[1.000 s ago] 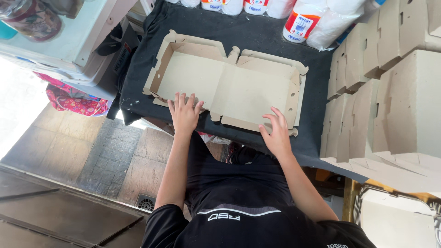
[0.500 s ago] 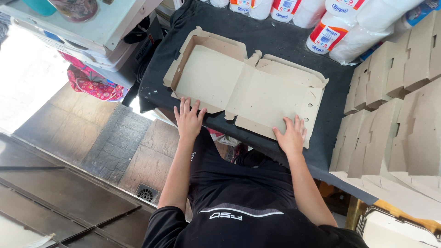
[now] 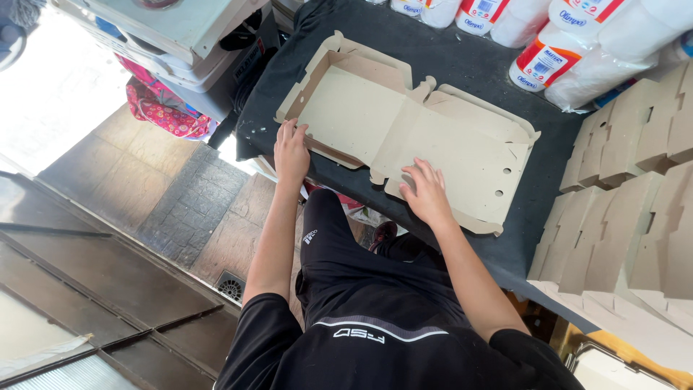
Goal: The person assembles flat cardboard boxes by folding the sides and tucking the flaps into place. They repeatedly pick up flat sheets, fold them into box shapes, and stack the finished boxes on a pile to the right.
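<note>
A flat, unfolded cardboard box blank (image 3: 411, 130), tan, is laid open on a dark cloth-covered table (image 3: 469, 65), with its side flaps partly raised along the far and left edges. The left hand (image 3: 291, 152) is placed open, fingers spread, on the blank's near-left edge flap, nothing gripped. The right hand (image 3: 427, 193) is pressed flat, fingers extended, on the near edge of the right panel, beside the centre fold; also open, nothing gripped. Rolls of paper towel (image 3: 548, 43) in red-and-white wrap are seen at the table's far side, well apart from the hands. Stacks of folded cardboard boxes (image 3: 628, 195) are seen at the right, just beside the blank's right end. Tiled floor (image 3: 180, 209) is visible below left.
</note>
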